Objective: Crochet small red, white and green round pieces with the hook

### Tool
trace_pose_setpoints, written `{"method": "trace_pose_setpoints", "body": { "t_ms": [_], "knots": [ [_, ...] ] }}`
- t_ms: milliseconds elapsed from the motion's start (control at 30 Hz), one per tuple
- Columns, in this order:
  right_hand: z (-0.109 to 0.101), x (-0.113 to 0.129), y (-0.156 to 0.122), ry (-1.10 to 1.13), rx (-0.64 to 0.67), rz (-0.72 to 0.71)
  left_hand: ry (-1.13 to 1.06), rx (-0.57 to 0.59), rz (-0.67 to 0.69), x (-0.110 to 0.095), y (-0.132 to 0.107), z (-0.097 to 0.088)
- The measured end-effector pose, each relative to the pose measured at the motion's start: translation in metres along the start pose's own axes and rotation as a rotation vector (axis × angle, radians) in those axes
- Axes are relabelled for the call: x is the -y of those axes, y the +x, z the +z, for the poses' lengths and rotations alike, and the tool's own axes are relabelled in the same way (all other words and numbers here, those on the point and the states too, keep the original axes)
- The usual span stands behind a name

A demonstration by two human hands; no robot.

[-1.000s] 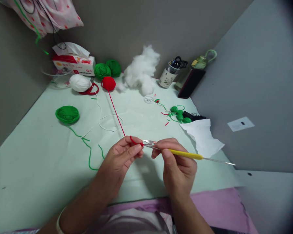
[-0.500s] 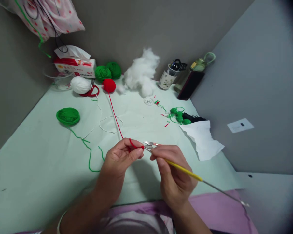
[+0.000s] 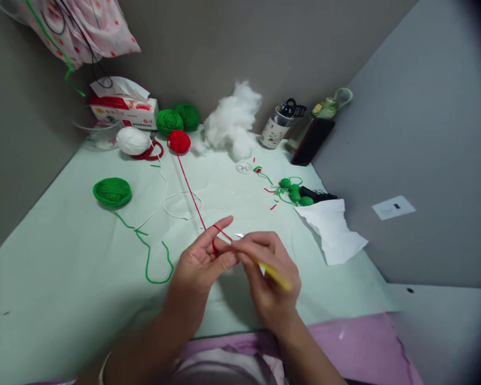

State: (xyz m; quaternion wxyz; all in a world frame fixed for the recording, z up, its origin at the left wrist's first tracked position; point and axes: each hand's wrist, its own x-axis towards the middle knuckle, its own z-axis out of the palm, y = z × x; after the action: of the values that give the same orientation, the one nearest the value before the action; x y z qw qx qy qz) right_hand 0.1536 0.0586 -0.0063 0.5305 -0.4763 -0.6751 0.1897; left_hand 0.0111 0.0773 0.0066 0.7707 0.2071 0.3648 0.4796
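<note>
Red yarn [image 3: 191, 193] runs taut from the red ball [image 3: 179, 141] to my left hand [image 3: 202, 262]. It passes over the raised index finger, while the thumb and other fingers pinch the yarn at the tips. My right hand [image 3: 270, 275] is closed around a crochet hook with a yellow handle [image 3: 276, 275], blurred by motion. Its fingertips meet those of my left hand, so the hook's tip and any stitches are hidden. A small metal blade tip [image 3: 239, 235], probably of scissors, shows on the table behind my right hand.
Green yarn [image 3: 112, 191], a white yarn ball [image 3: 133, 140] and red-handled scissors [image 3: 154, 151] lie left. White stuffing [image 3: 230, 120] is at the back. Right are a pen cup [image 3: 275, 128], a bottle [image 3: 326, 109], a phone [image 3: 312, 141], small green crocheted pieces [image 3: 294, 192] and white paper [image 3: 332, 230].
My left index finger has lifted, stretching the red yarn across to my right hand. My right hand has moved left against the left fingertips, and the hook has swung, its far end no longer visible.
</note>
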Motion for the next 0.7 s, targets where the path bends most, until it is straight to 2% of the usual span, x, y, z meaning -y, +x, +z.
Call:
{"method": "trace_pose_setpoints", "body": {
  "t_ms": [67,133,233,333,400,467,533,600,633,700],
  "knots": [
    [-0.002,0.000,-0.004,-0.248,0.019,-0.173,-0.017,0.002,-0.013,0.001,-0.001,-0.001],
    [-0.002,0.000,-0.007,-0.259,-0.021,-0.236,-0.074,0.052,-0.088,0.001,-0.001,-0.002],
    [-0.005,0.001,-0.003,0.012,-0.088,-0.074,-0.174,0.104,-0.159,-0.003,0.002,-0.008],
    [-0.009,0.002,0.007,0.365,-0.107,0.147,-0.192,0.100,-0.121,-0.008,0.004,-0.011],
    [-0.009,0.003,0.011,0.497,-0.097,0.233,-0.114,0.079,-0.078,-0.009,0.004,-0.009],
    [-0.007,0.005,0.010,0.387,-0.073,0.206,0.003,0.029,0.002,-0.007,0.003,-0.005],
    [-0.002,0.007,0.005,0.087,-0.056,0.038,0.087,-0.018,0.065,-0.003,0.001,-0.002],
    [0.002,0.007,0.000,-0.151,-0.079,-0.132,0.098,-0.016,0.056,0.000,0.000,0.000],
    [0.003,0.007,-0.002,-0.175,-0.098,-0.159,0.091,0.002,0.032,0.001,0.001,-0.001],
    [0.003,0.004,-0.002,-0.037,-0.124,-0.074,0.075,0.038,-0.004,0.001,0.001,-0.002]
  ]
}}
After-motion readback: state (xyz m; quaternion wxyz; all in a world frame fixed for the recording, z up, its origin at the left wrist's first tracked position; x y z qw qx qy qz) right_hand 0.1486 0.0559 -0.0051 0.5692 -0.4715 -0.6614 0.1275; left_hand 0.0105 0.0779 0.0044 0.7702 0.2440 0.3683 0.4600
